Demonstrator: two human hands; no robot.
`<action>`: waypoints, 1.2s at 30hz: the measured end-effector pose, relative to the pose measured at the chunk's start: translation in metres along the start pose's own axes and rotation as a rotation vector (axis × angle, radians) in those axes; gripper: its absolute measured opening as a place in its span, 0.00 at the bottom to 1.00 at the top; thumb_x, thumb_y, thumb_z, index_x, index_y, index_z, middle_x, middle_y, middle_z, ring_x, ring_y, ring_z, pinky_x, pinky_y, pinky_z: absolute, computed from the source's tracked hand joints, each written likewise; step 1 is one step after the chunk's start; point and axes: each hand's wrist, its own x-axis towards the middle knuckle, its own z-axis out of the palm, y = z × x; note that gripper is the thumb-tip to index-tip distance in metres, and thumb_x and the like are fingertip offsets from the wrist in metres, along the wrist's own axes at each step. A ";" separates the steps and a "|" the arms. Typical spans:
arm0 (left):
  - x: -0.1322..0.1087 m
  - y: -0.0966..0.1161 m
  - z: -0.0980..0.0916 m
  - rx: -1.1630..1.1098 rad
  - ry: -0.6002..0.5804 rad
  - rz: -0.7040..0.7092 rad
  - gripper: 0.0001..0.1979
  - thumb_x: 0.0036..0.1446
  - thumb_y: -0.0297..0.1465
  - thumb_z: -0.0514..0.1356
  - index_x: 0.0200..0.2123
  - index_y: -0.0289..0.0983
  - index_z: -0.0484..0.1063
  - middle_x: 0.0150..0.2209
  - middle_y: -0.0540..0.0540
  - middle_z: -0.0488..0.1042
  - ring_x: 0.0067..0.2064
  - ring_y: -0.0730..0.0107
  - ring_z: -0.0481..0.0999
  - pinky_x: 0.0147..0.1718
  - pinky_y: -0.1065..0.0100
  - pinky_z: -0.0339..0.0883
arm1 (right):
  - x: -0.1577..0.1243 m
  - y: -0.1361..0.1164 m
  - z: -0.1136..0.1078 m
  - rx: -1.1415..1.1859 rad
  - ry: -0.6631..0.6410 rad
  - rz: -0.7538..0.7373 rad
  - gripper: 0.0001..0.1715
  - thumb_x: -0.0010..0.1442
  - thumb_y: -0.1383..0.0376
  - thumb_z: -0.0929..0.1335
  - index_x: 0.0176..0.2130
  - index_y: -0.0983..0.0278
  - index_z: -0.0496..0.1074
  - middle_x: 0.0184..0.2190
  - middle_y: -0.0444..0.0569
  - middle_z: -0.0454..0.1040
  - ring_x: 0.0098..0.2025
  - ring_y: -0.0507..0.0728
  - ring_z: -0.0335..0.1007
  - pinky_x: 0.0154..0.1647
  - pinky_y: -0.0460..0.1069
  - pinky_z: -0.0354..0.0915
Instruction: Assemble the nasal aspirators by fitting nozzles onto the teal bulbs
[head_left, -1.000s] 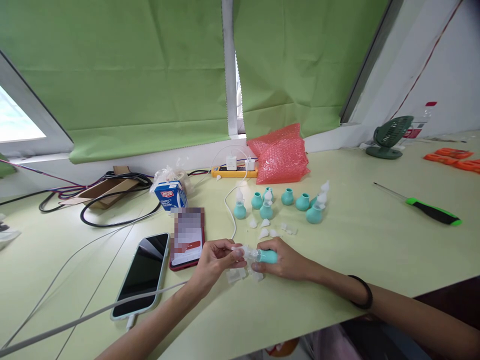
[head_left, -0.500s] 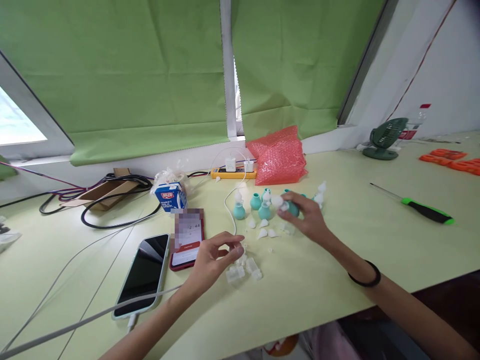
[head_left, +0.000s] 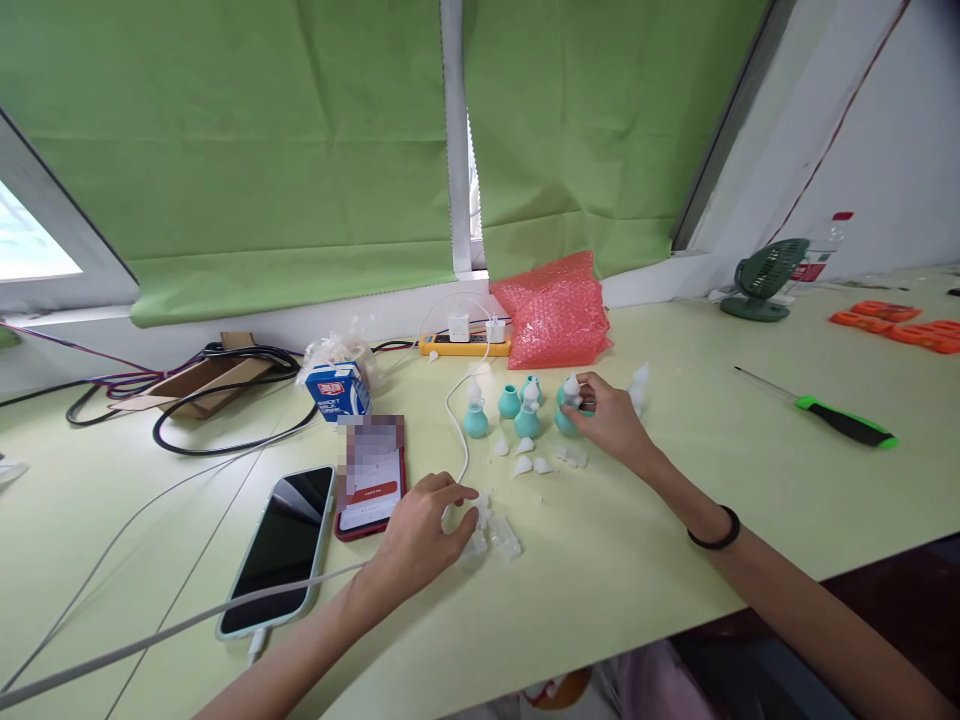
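While the left hand [head_left: 426, 525] gapes loosely, the right hand [head_left: 613, 415] pinches a white-topped bulb [head_left: 565, 424] between its fingertips.

Lit by daylight through a window pane [head_left: 26, 245] at far left, closed in behind by green fabric blinds [head_left: 300, 150] and at right by a white wall [head_left: 877, 150], above a pale yellow-green tabletop [head_left: 637, 560].

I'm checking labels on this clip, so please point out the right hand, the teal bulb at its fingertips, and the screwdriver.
Right hand [head_left: 615, 424]: head view, on the back of the hand.
Teal bulb [head_left: 565, 423]: head view, on its rounded lower body.
Screwdriver [head_left: 838, 417]: head view, on the black-and-green handle.
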 end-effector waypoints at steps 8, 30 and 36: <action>-0.002 -0.001 0.005 0.186 -0.070 0.094 0.15 0.54 0.34 0.48 0.44 0.40 0.67 0.33 0.44 0.69 0.36 0.62 0.67 0.30 0.66 0.61 | -0.001 0.002 0.004 -0.056 0.029 -0.041 0.25 0.46 0.66 0.64 0.45 0.62 0.56 0.36 0.50 0.69 0.33 0.57 0.68 0.33 0.52 0.65; -0.003 -0.005 0.012 0.025 0.010 0.071 0.14 0.53 0.29 0.50 0.43 0.37 0.66 0.33 0.44 0.70 0.36 0.64 0.67 0.34 0.65 0.63 | -0.062 -0.057 0.039 -0.295 -0.450 -0.714 0.12 0.57 0.68 0.59 0.41 0.60 0.66 0.41 0.52 0.64 0.45 0.60 0.54 0.40 0.55 0.51; -0.006 0.002 0.006 -0.216 0.109 0.030 0.15 0.58 0.30 0.43 0.44 0.38 0.65 0.35 0.44 0.69 0.34 0.68 0.69 0.33 0.67 0.63 | -0.061 -0.052 0.041 -0.214 -0.416 -0.667 0.08 0.58 0.68 0.59 0.32 0.64 0.67 0.33 0.49 0.68 0.40 0.57 0.58 0.37 0.53 0.51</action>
